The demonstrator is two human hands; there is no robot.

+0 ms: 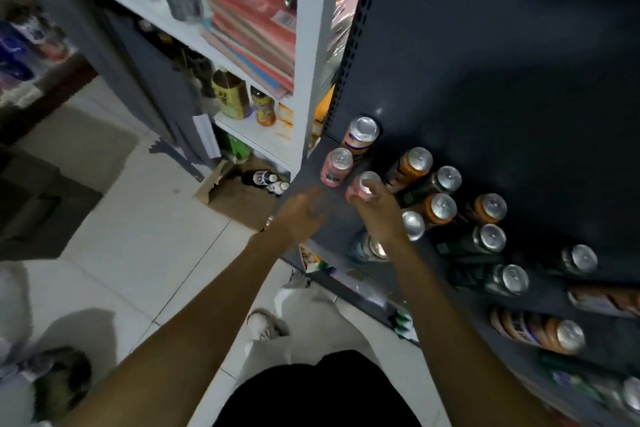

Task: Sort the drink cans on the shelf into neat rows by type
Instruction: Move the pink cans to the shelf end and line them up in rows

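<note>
My right hand (379, 210) grips a pink can (360, 185) standing near the left front corner of the dark shelf (519, 97). Another pink can (336, 166) stands just behind it, and a peach and purple can (360, 133) sits farther back. My left hand (304, 211), blurred, hovers at the shelf's left edge holding nothing, its fingers loosely curled. Orange cans (410, 165) and dark green cans (433, 184) stand mixed to the right. Two more orange cans (438, 210) (488, 208) stand among them.
More cans spread along the shelf to the right, one peach can (540, 329) lying on its side. A white rack (263, 135) with bottles and boxes stands on the left. A cardboard box (235, 198) sits on the tiled floor below.
</note>
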